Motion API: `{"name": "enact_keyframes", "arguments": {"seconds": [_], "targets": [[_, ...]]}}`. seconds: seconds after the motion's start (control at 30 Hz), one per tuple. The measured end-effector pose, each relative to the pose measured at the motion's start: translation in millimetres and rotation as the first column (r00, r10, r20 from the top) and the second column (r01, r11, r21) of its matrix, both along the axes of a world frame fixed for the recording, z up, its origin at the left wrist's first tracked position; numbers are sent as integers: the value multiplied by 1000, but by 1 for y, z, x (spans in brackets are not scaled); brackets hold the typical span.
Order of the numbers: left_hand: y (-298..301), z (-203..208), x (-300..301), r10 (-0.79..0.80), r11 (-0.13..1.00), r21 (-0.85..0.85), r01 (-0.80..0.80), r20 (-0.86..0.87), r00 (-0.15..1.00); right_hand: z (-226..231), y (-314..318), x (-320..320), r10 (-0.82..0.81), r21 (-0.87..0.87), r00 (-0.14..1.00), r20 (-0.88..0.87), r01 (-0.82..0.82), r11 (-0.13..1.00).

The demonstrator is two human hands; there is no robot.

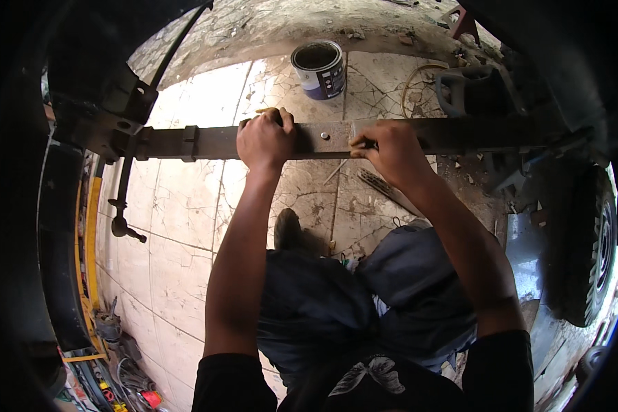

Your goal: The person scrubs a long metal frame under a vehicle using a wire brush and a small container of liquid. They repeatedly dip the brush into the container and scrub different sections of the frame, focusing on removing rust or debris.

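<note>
A long dark metal leaf spring (pixel 216 142) runs from left to right across the view, with a clip band (pixel 189 143) round it on the left. Near its middle a paler bare patch (pixel 334 139) shows a small round bolt head (pixel 325 136). Just left of that patch, my left hand (pixel 264 137) lies over the spring with its fingers curled round the far edge. On the patch's right side, my right hand (pixel 389 147) is closed, its fingers bent at the spring. Whatever its fingertips hold, if anything, is too hidden to name.
Beyond the spring an open paint can (pixel 318 71) stands on cracked floor tiles (pixel 178 199). A rod with a ball joint (pixel 120 225) hangs at left. A treaded tyre (pixel 597 240) is at far right. Tools and cables (pixel 120 350) lie lower left.
</note>
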State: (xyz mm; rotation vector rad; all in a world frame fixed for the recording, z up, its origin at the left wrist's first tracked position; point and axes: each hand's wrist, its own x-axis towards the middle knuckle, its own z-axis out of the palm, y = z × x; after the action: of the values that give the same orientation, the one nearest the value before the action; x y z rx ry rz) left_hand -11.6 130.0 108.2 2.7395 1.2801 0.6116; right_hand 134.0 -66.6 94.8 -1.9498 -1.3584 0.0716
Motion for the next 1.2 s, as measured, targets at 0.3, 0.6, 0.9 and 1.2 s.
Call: {"name": "enact_keyframes", "arguments": {"seconds": [0.3,0.6,0.9,1.2], "targets": [[6,-2,5,-33,999,5,33,-16,999,1,4,-9,-75,51,996,44,73,996],[0,0,13,-30,1000,-8,30,5,1000,-4,23,0,-231,121,973,26,227,966],[3,-1,-8,-372,901,5,434,524,766,-10,-42,-54,66,56,939,-336,-51,997],[-100,-99,-95,247,182,-669,721,741,625,-80,-22,-102,52,67,135,-989,111,992]]}}
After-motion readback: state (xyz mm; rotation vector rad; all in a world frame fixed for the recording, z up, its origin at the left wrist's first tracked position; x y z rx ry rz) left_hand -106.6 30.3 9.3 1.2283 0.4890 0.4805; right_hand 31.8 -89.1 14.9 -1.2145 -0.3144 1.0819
